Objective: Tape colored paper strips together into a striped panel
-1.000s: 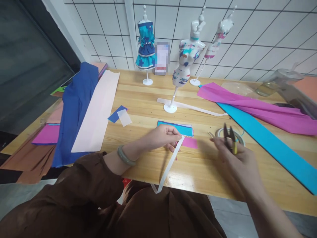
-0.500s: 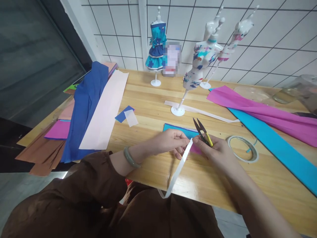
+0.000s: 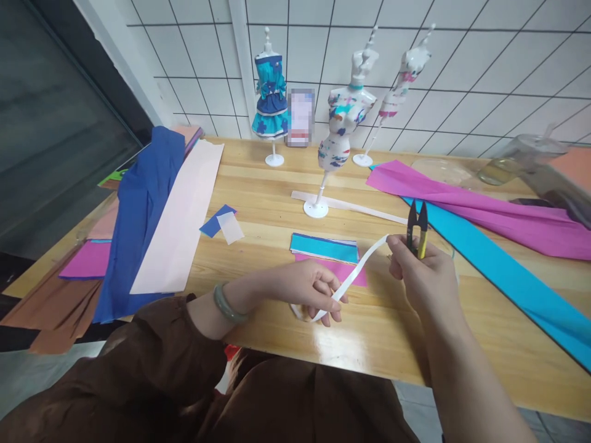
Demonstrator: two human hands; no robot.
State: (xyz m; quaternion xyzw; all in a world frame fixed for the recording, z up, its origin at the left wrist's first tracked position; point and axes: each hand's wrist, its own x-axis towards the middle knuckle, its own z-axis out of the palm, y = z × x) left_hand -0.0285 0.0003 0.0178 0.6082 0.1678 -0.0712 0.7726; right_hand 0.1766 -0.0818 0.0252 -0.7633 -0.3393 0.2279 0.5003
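A narrow white ribbon-like strip (image 3: 354, 275) arcs between my two hands. My right hand (image 3: 427, 271) pinches its upper end between thumb and fingertips and also keeps a pair of thread snips (image 3: 418, 231) in its grip, black blades pointing up and a yellow handle showing. My left hand (image 3: 307, 286) has curled fingers around the strip lower down, at the thumb tip; the loose tail loops below that hand. Under the strip, on the table, a folded turquoise piece (image 3: 324, 247) lies over a magenta piece (image 3: 355, 275). The left hand partly covers the magenta piece.
Small dress forms stand at the back, one in a blue dress (image 3: 271, 101), another paint-patterned (image 3: 339, 126). Pale pink (image 3: 180, 227) and blue sheets (image 3: 143, 209) lie left. Magenta (image 3: 480, 212) and turquoise lengths (image 3: 512, 277) stretch right. Small scraps (image 3: 231, 226) rest left of centre.
My hands have moved apart: the right went right and up with the strip's end and the snips, the left slid down along the strip. The tape roll is now mostly hidden behind my right hand.
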